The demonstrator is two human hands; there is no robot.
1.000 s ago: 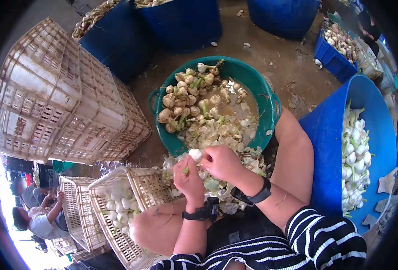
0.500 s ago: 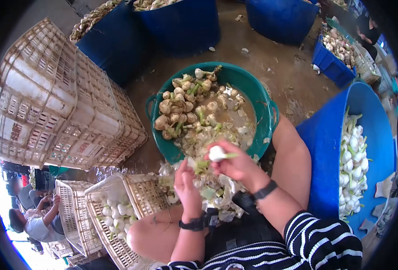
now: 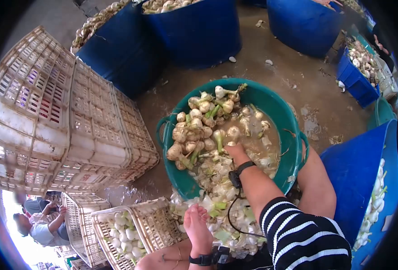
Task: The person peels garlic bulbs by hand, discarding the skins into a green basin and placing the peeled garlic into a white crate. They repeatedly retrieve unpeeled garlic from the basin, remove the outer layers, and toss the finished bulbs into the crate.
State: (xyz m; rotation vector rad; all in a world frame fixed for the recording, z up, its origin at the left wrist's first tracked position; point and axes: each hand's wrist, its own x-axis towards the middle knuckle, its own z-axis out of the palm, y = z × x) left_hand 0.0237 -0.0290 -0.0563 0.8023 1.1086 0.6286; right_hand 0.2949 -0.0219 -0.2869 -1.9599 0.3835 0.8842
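Observation:
My right hand [image 3: 237, 153] reaches down into a round green tub [image 3: 175, 179], its fingers closed around a garlic bulb among the wet stems and skins. Unpeeled garlic bulbs [image 3: 197, 128] with green stalks are heaped along the tub's left side; several more lie in murky water near the middle. Just outside the near rim, my left hand [image 3: 198, 227] is raised with its fingers curled together and nothing visible in them. Beneath and beside it spreads a pile of peeled-off garlic skins [image 3: 237, 229].
Stacked white crates [image 3: 95, 121] rise at left. A smaller crate [image 3: 151, 225] of clean white garlic [image 3: 126, 236] stands by my left knee. A blue bin [image 3: 350, 171] with white garlic is at right. Blue tubs [image 3: 199, 31] line the back. Another person [image 3: 45, 225] sits at far left.
My right hand has left the space near my left hand and moved forward into the tub. The white bulb it held is no longer in view there. My left hand has dropped lower.

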